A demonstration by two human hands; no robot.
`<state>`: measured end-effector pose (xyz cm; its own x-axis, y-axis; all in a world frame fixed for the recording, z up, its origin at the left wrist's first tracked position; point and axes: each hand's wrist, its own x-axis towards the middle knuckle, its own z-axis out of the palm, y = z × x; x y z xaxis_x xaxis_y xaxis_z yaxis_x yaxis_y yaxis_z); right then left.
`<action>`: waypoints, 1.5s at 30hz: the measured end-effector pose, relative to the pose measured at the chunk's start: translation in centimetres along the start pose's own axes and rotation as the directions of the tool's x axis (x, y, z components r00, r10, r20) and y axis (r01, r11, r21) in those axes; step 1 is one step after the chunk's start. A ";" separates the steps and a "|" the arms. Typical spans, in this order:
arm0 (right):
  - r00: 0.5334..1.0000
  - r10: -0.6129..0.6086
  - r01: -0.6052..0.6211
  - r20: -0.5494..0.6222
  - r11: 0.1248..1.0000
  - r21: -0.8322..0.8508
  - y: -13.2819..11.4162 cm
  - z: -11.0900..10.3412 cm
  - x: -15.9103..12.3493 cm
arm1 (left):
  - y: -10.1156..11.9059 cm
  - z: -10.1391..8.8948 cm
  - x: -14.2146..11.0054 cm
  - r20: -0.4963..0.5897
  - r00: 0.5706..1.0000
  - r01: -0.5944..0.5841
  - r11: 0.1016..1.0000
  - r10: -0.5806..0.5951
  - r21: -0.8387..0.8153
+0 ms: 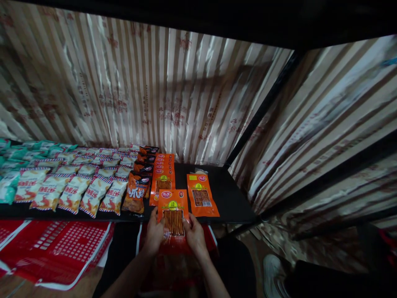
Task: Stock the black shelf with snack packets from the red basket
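An orange snack packet [172, 207] with a clear window showing brown sticks is held upright between my two hands, in front of the shelf's front edge. My left hand [155, 231] grips its left side, and my right hand [194, 235] has the right side, thumb on the front. Just behind it, a row of matching orange packets [163, 169] lies overlapped on the black shelf. To the right, another orange packet [202, 195] lies face up, with part of one more showing behind it.
Left of the orange row stand black-and-orange snack bags [135, 192], then several rows of white snack bags [74, 193] and teal bags [10, 184]. Red baskets [68, 244] sit below the black shelf [237, 203]. A dark metal post [263, 107] rises at the right before striped sheeting [173, 95]. A shoe [273, 273] shows at lower right.
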<state>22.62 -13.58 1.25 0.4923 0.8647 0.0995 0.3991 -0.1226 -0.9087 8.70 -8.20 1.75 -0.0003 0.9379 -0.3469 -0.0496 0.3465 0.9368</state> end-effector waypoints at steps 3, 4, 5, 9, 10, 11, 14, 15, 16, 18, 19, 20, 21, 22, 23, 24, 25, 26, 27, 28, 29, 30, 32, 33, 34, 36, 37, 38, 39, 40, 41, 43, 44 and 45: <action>0.999 0.031 -0.033 0.032 0.998 0.059 -0.4 0.7 1.1 | 0.3 0.1 0.9 -0.050 0.997 -0.053 0.993 0.058 0.105; 0.999 0.038 -0.040 0.032 0.997 0.065 -0.5 0.9 1.4 | 0.4 0.2 1.2 -0.062 0.996 -0.060 0.986 0.070 0.154; 0.999 0.041 -0.043 0.035 0.997 0.064 -0.6 1.2 1.7 | 0.7 0.2 1.5 -0.067 0.995 -0.063 0.977 0.078 0.202; 0.999 0.028 -0.029 0.039 0.999 0.015 -0.9 2.2 3.1 | 1.8 0.4 2.6 -0.045 0.994 -0.082 0.931 0.104 0.356; 0.999 0.027 -0.027 0.033 1.000 0.001 -0.9 2.4 3.4 | 2.1 0.5 2.8 -0.037 0.992 -0.094 0.916 0.117 0.391; 0.999 0.028 -0.028 0.025 1.000 -0.010 -0.9 2.6 3.8 | 2.4 0.6 2.9 -0.025 0.991 -0.109 0.900 0.132 0.422; 0.999 0.030 -0.029 0.025 0.999 -0.020 -0.9 3.1 4.8 | 3.2 0.7 3.0 0.028 0.986 -0.155 0.846 0.164 0.510; 0.999 0.028 -0.027 0.029 0.999 -0.025 -0.9 3.3 5.1 | 3.5 0.8 2.9 0.036 0.985 -0.160 0.826 0.168 0.540; 0.999 0.024 -0.023 0.034 0.999 -0.033 -0.8 3.4 5.5 | 3.8 0.8 2.8 0.035 0.985 -0.160 0.807 0.170 0.569; 0.999 0.021 -0.019 0.040 0.999 -0.038 -0.7 3.6 6.1 | 4.3 0.8 2.6 0.024 0.985 -0.148 0.774 0.169 0.615; 0.999 0.020 -0.018 0.043 0.999 -0.037 -0.6 3.7 6.4 | 4.5 0.9 2.5 0.024 0.986 -0.144 0.762 0.166 0.631; 0.999 0.020 -0.019 0.046 0.999 -0.034 -0.5 3.8 6.7 | 4.7 0.9 2.4 0.026 0.986 -0.143 0.750 0.165 0.645; 0.999 0.020 -0.018 0.050 0.999 -0.034 -0.4 4.0 7.0 | 4.9 1.0 2.4 0.030 0.986 -0.144 0.738 0.166 0.659; 0.998 0.019 -0.017 0.053 0.999 -0.038 -0.3 4.1 7.3 | 5.1 1.1 2.4 0.032 0.985 -0.145 0.723 0.167 0.675; 0.998 0.018 -0.016 0.055 0.999 -0.047 -0.3 4.3 7.5 | 5.2 1.2 2.4 0.031 0.985 -0.144 0.706 0.171 0.694; 0.998 0.015 -0.012 0.056 0.998 -0.055 -0.2 4.5 7.8 | 5.2 1.2 2.5 0.028 0.983 -0.146 0.688 0.181 0.711; 0.999 0.010 -0.007 0.053 0.998 -0.060 -0.2 4.6 8.0 | 5.2 1.3 2.7 0.026 0.981 -0.152 0.671 0.194 0.726; 0.999 0.001 0.002 0.050 0.998 -0.062 -0.2 4.8 8.2 | 5.2 1.4 2.8 0.029 0.977 -0.162 0.653 0.210 0.739; 0.999 -0.010 0.013 0.048 0.998 -0.063 -0.2 4.9 8.4 | 5.2 1.5 3.0 0.036 0.973 -0.178 0.635 0.229 0.752; 0.999 -0.019 0.022 0.047 0.998 -0.064 -0.1 5.1 8.6 | 5.2 1.5 3.1 0.046 0.968 -0.193 0.619 0.246 0.761; 0.998 -0.024 0.027 0.049 0.997 -0.067 -0.1 5.2 8.7 | 5.1 1.6 3.3 0.051 0.966 -0.201 0.607 0.255 0.769; 0.998 -0.022 0.026 0.056 0.997 -0.072 -0.2 5.3 8.9 | 5.1 1.6 3.4 0.053 0.965 -0.202 0.599 0.257 0.775; 0.997 -0.004 0.010 0.071 0.997 -0.082 -0.3 5.4 9.1 | 5.0 1.8 3.5 0.046 0.964 -0.197 0.591 0.261 0.783; 0.997 0.006 0.001 0.075 0.996 -0.086 -0.4 5.5 9.2 | 5.0 1.8 3.5 0.043 0.963 -0.197 0.586 0.267 0.786; 0.997 0.013 -0.007 0.077 0.996 -0.088 -0.5 5.5 9.3 | 5.0 1.9 3.5 0.043 0.960 -0.202 0.577 0.277 0.791; 0.997 0.020 -0.012 0.078 0.995 -0.095 -0.7 5.6 9.5 | 5.1 2.0 3.5 0.063 0.951 -0.226 0.542 0.302 0.810; 0.997 0.021 -0.014 0.075 0.995 -0.101 -0.8 5.6 9.6 | 5.1 2.1 3.5 0.079 0.948 -0.238 0.520 0.309 0.820; 0.997 0.021 -0.013 0.074 0.994 -0.107 -0.9 5.6 9.7 | 5.2 2.1 3.5 0.097 0.944 -0.252 0.498 0.316 0.830; 0.997 0.018 -0.010 0.073 0.994 -0.111 -1.0 5.6 9.8 | 5.2 2.2 3.5 0.117 0.940 -0.266 0.476 0.320 0.838; 0.997 0.015 -0.007 0.074 0.994 -0.111 -1.0 5.7 9.9 | 5.3 2.3 3.5 0.139 0.936 -0.282 0.457 0.322 0.844; 0.997 0.014 -0.006 0.073 0.994 -0.109 -1.1 5.7 9.9 | 5.4 2.4 3.6 0.158 0.933 -0.297 0.443 0.323 0.846; 0.997 0.015 -0.007 0.076 0.995 -0.102 -1.1 5.7 10.1 | 5.7 2.7 3.9 0.188 0.928 -0.319 0.429 0.320 0.845; 0.997 0.017 -0.008 0.080 0.995 -0.101 -1.1 5.8 10.1 | 5.9 2.8 4.0 0.199 0.927 -0.326 0.424 0.317 0.845; 0.996 0.019 -0.010 0.084 0.995 -0.101 -1.1 5.8 10.2 | 6.1 3.0 4.3 0.207 0.928 -0.329 0.421 0.311 0.845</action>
<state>22.70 -1.78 0.93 0.4330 0.9001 0.0482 0.4703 -0.1800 -0.8639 11.38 -2.05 6.08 0.1909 0.9814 -0.0208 0.8235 -0.1485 0.5476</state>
